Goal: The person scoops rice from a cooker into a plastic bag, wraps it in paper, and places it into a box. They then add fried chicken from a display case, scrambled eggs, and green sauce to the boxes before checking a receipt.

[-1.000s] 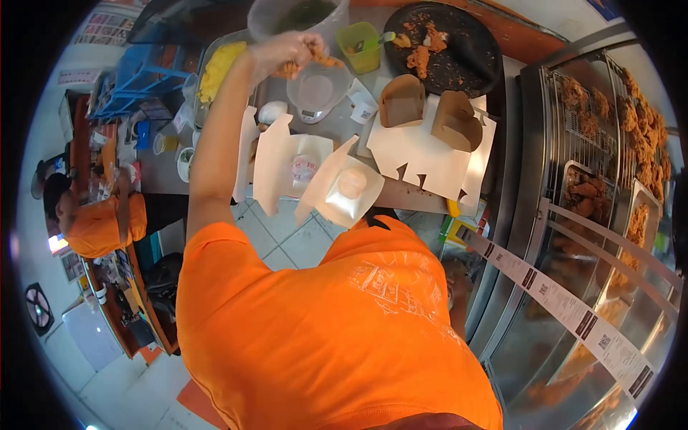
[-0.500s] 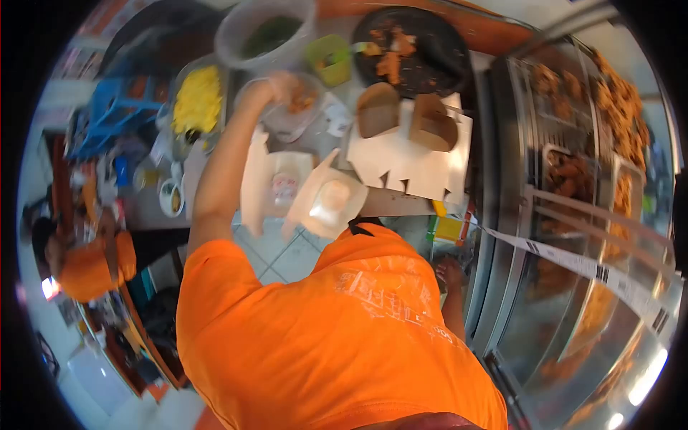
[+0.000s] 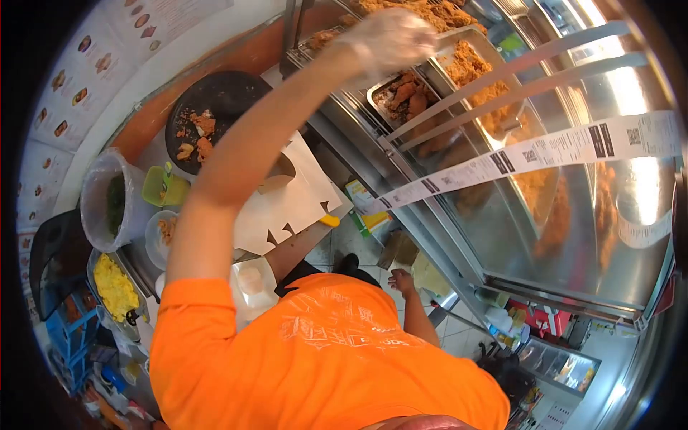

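My left hand, in a clear plastic glove, is stretched over the fried food at the display cabinet's upper trays. Its fingers look drawn together; whatever they hold is hidden. Low beside the cabinet hangs my right hand, its fingers loosely apart and nothing visible in them. Under my left forearm lies a cut cardboard sheet with a brown carton flap. An open light box with a pale round item inside is near my left sleeve. A black round pan holds orange-brown pieces.
To the left are a lined tub of greens, a green container, a bowl of shredded food and a tray of yellow food. A printed paper strip crosses the glass cabinet. Metal trays stand inside.
The view has swung toward the cabinet on the right. My left hand has left the bowl of shredded food and reached across to the fried food. My right hand still hangs low.
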The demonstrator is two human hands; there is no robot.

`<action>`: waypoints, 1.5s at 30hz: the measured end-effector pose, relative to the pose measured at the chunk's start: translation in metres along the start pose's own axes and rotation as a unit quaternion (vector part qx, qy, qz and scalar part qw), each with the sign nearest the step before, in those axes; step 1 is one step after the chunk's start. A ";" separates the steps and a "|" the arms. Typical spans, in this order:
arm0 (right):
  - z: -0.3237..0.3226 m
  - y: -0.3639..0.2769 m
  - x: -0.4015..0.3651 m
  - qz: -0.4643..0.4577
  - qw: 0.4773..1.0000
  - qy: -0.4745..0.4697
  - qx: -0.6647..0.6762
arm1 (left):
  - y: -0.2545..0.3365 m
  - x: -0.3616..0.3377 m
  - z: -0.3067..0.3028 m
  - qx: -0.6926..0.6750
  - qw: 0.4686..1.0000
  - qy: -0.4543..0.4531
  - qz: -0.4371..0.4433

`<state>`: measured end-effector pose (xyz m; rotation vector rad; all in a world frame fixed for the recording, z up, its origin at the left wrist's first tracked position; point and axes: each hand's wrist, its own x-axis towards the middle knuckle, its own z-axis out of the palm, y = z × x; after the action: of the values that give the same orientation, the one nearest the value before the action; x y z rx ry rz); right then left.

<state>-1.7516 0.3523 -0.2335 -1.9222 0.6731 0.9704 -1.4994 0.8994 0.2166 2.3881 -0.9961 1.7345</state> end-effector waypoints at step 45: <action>0.040 -0.091 0.063 -0.085 0.733 -0.424 -0.525 | 0.219 -0.397 -0.428 -0.064 0.402 0.063 -0.911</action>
<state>-1.6636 0.4260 -0.2580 -1.9617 -0.7680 2.1730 -2.0417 1.0747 -0.0362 1.3152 1.2509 0.5599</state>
